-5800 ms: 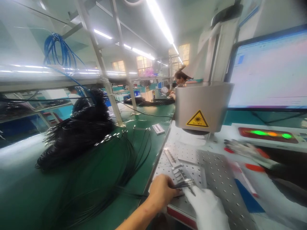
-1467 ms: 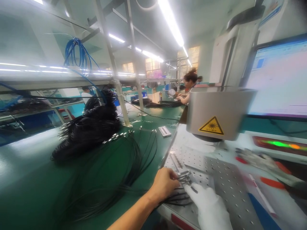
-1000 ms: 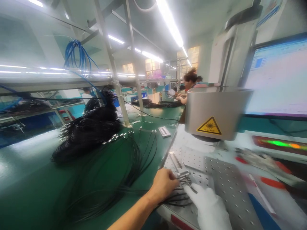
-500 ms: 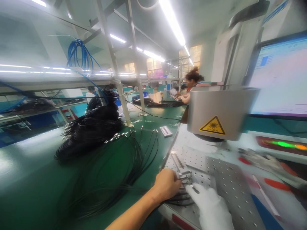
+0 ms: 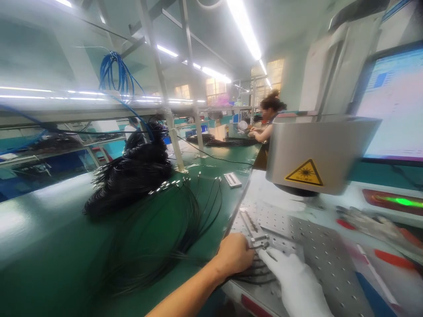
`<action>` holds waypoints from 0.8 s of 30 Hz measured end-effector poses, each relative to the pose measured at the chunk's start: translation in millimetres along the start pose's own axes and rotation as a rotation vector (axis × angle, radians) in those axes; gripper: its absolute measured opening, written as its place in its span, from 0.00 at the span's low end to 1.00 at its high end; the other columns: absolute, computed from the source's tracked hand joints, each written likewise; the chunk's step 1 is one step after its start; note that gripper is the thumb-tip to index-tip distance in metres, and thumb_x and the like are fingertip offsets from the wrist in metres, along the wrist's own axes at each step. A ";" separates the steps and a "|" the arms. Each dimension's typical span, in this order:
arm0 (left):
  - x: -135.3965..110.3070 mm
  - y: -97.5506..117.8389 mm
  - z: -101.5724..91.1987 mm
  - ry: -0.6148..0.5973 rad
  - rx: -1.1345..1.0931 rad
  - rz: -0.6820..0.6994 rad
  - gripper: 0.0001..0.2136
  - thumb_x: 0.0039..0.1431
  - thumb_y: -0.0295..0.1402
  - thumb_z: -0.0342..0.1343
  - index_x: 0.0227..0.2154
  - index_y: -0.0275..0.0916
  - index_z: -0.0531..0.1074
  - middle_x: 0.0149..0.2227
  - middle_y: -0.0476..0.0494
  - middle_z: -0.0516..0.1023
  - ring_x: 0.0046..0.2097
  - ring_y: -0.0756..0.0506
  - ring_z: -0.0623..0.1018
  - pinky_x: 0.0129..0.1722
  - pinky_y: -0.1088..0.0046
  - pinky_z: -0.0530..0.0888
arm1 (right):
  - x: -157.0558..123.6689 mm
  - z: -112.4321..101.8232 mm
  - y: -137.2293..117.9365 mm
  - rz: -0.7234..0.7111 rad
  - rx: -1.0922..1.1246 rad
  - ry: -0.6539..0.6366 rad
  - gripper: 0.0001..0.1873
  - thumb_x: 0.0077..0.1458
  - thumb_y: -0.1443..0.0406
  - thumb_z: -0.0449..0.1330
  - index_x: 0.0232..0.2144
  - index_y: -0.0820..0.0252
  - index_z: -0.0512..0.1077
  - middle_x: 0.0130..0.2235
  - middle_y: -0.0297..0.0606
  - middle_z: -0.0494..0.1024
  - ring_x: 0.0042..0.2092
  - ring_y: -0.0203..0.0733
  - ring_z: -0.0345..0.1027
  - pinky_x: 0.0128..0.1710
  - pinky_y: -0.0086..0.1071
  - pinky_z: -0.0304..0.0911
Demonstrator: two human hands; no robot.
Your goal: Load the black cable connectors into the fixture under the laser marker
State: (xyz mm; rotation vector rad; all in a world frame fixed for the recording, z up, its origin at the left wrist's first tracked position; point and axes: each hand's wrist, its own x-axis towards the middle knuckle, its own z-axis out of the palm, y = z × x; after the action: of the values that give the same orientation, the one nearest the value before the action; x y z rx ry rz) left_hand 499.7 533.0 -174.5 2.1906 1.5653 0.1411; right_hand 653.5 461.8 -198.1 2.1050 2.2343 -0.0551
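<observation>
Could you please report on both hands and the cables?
Bare left hand, gloved right hand at metal fixture. Black cables over perforated plate. Left hand hides some.

Black cables (image 5: 259,278) stretch across a perforated plate (image 5: 319,246) to a slim silver jig (image 5: 251,225) lying flat upon it.

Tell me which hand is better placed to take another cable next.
Probably the bare left hand: it is nearer the black cables on the green table; the gloved right hand is farther, over the perforated plate.
</observation>
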 end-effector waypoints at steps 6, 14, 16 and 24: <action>0.6 -3.0 -0.6 -0.011 -0.060 0.020 0.06 0.47 0.32 0.55 0.22 0.37 0.75 0.24 0.46 0.76 0.28 0.49 0.70 0.28 0.73 0.58 | 5.7 -1.6 -0.6 -0.035 -0.058 -0.030 0.48 0.44 0.82 0.44 0.61 0.36 0.61 0.60 0.28 0.68 0.51 0.47 0.69 0.45 0.36 0.68; -9.7 -6.0 -6.2 0.136 -0.255 0.098 0.11 0.50 0.25 0.54 0.33 0.39 0.79 0.30 0.47 0.79 0.34 0.49 0.74 0.36 0.75 0.65 | 13.9 28.1 7.1 0.081 0.179 0.168 0.25 0.58 0.68 0.51 0.54 0.37 0.71 0.50 0.37 0.77 0.41 0.44 0.73 0.38 0.34 0.68; -7.9 -8.5 -3.0 0.150 -0.201 0.116 0.11 0.51 0.25 0.53 0.32 0.40 0.80 0.32 0.46 0.80 0.37 0.47 0.74 0.38 0.73 0.65 | 16.0 33.2 8.9 0.116 0.239 0.181 0.22 0.60 0.65 0.52 0.52 0.38 0.73 0.47 0.39 0.78 0.39 0.46 0.74 0.38 0.37 0.70; -7.3 -2.8 -0.8 0.117 0.032 0.167 0.10 0.55 0.26 0.51 0.32 0.37 0.79 0.35 0.40 0.79 0.42 0.42 0.72 0.42 0.67 0.66 | 11.7 28.8 6.5 -0.012 0.012 0.172 0.41 0.48 0.79 0.51 0.54 0.29 0.68 0.60 0.29 0.69 0.39 0.46 0.74 0.34 0.37 0.71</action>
State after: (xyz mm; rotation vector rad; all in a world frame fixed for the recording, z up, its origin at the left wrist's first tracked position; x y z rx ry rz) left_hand 494.4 527.3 -173.7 2.3750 1.4517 0.3023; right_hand 660.1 471.7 -227.5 2.1803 2.3450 0.1165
